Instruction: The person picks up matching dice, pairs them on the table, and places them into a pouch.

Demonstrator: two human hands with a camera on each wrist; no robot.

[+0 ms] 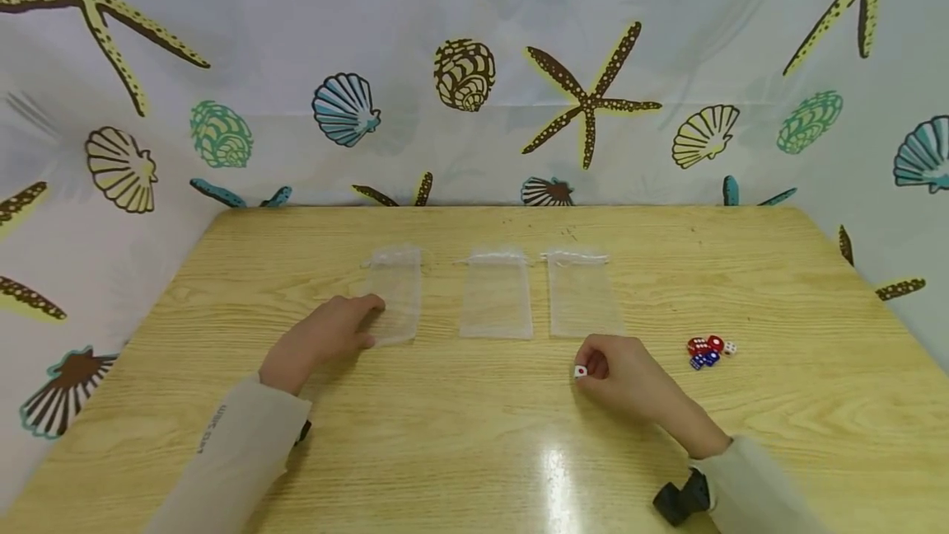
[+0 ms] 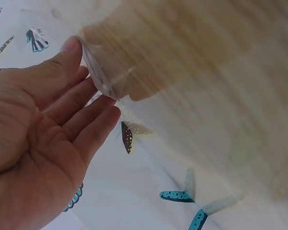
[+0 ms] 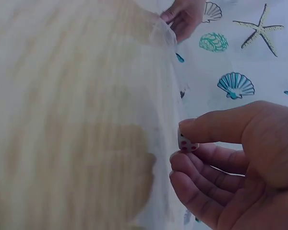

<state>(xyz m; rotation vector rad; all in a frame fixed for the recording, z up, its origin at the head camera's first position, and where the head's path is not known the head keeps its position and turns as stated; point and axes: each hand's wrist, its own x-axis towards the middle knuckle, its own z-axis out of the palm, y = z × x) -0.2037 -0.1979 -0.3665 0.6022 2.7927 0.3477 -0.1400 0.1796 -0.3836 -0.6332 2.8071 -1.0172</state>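
Observation:
My right hand [image 1: 626,373] pinches a small white die [image 1: 581,371] between thumb and fingertips, low over the table just in front of the right sheer drawstring pouch [image 1: 586,303]. Red pips show on the die [image 3: 186,143] in the right wrist view. On the left, my left hand [image 1: 326,336] touches the near-left edge of another sheer white pouch [image 1: 396,299], thumb and index fingertips apart along it. In the left wrist view the fingers [image 2: 81,136] are loosely extended at the pouch's edge [image 2: 98,79]. A third pouch [image 1: 495,299] lies flat between these two.
Several dice [image 1: 712,351], red, blue and white, sit in a cluster to the right of my right hand. The wooden table [image 1: 445,435] ends at a white curtain [image 1: 415,23] printed with shells and starfish at the back and sides. A dark band [image 1: 682,497] shows at the right wrist.

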